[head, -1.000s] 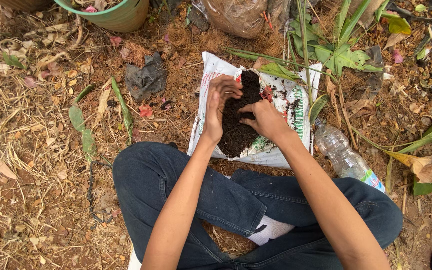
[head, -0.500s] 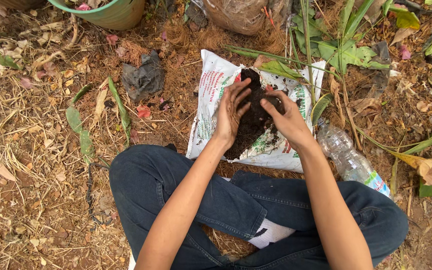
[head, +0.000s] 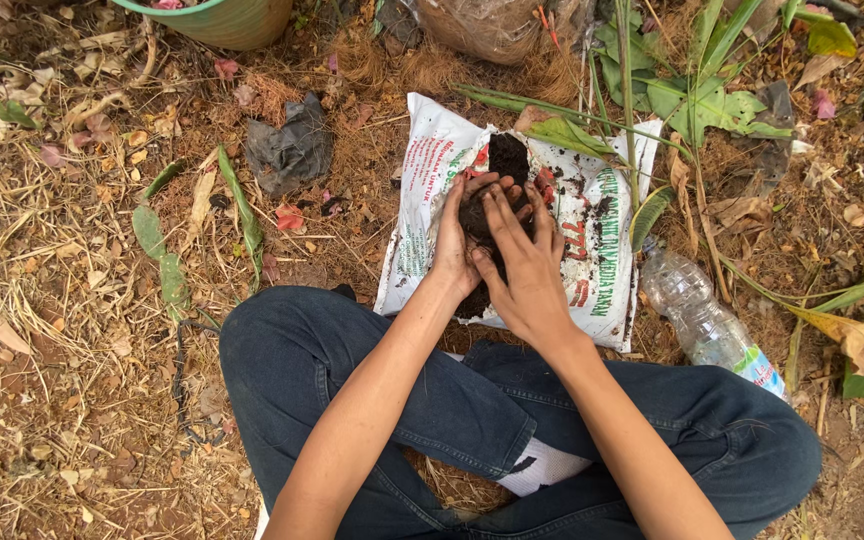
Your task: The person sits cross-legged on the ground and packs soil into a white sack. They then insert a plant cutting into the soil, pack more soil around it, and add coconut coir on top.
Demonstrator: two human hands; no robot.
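Observation:
I sit cross-legged on the ground in dark jeans. A white printed plastic sack (head: 422, 200) lies flat in front of my knees, with a heap of dark soil (head: 508, 155) on it. My left hand (head: 460, 240) and my right hand (head: 522, 265) are pressed together over the near part of the soil, cupping a clump between the palms. The fingers of both hands point away from me and hide most of the heap.
A clear plastic bottle (head: 697, 315) lies right of the sack. A green pot (head: 227, 18) and a brown bag (head: 482, 25) stand at the top. A crumpled dark plastic scrap (head: 290, 150) lies left. Green leafy plants (head: 692, 90), dry leaves and straw cover the ground.
My hands were spread apart on the soil. They have drawn together and closed around a clump of it, a little nearer to me.

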